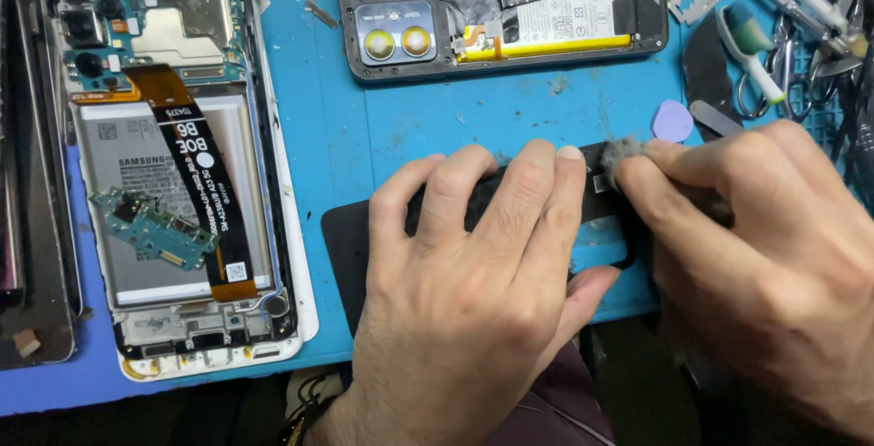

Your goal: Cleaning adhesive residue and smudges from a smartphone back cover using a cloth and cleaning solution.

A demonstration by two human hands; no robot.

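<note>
**A:** From the head camera, how should this rubbing step be handled?

**B:** I'd judge it best with the left hand (473,291) pinning the black phone frame (360,246) flat to the blue mat (410,127) while the right hand (774,273) works in short, light strokes along one edge. The grey wad (624,153) pinched at the right fingertips looks like cloth or fluff; the view is too blurred there to say which. Pressure should stay gentle, since a thin frame could flex.

**B:** As for the hands: the left lies palm-down, fingers spread and pressed over the frame, thumb tucked beneath its lower edge. The right is curled, thumb and forefinger closed on the wad.

**A:** And where does the frame lie?

**B:** Directly beneath both hands, at the mat's near edge. Its rounded left corner pokes out past the left hand; the right hand covers its far end. The opened white phone (182,182) sits well apart to the left, the opened dark phone (501,9) beyond, and a lilac pick (674,121) just above the right hand.
</note>
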